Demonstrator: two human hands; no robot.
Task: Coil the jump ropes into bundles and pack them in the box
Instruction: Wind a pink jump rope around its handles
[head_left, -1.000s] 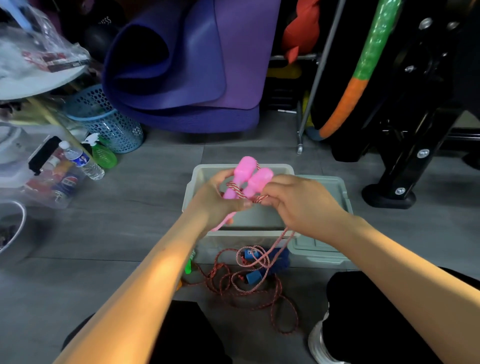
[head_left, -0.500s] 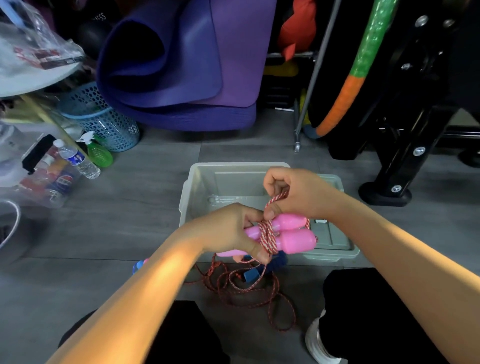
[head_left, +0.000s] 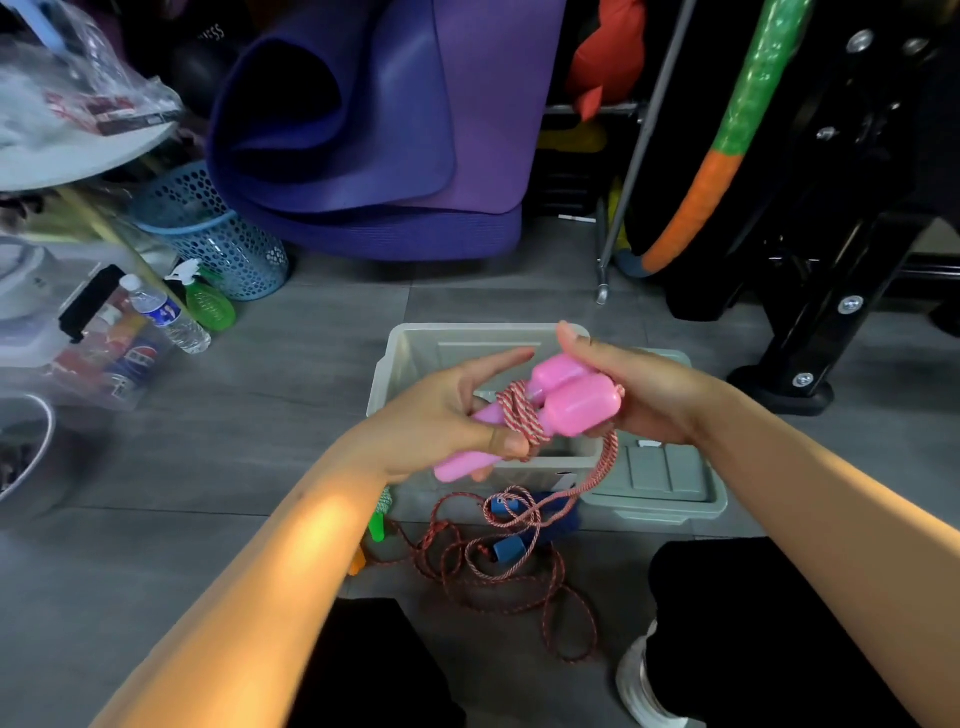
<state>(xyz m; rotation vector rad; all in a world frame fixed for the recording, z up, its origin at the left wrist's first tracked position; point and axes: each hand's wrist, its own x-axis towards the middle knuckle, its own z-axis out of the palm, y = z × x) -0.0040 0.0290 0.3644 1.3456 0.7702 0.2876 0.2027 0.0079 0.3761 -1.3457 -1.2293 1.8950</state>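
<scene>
A rolled purple mat (head_left: 363, 130) leans at the back of the grey floor (head_left: 291, 364), with a black metal stand (head_left: 831, 291) to its right and a green and orange hoop (head_left: 722, 156) against it. A blue mesh basket (head_left: 223, 244) stands left of the mat, and just in front of it lie a green spray bottle (head_left: 208, 306) and a water bottle (head_left: 166, 317).

In the middle of the floor sits the open grey box (head_left: 405, 353), its lid (head_left: 660, 478) lying flat beside it on the right. The person holds both arms out over the box.

The left hand (head_left: 441, 421) grips the thin ends of the pink handles (head_left: 561, 405), its fingers (head_left: 501, 441) curled around them with the thumb pressed on the wrapped cord and the forefinger stretched out. The right hand (head_left: 639, 389) cups the thick ends of the handles, fingers curled behind them.

The red and white rope (head_left: 519, 415) is wound a few turns around the middle of the handles; the rest hangs down from the right hand to a loose tangle on the floor in front of the box. Blue handles (head_left: 506, 545) lie in that tangle, and a green handle (head_left: 376, 525) shows beside the left forearm.
</scene>
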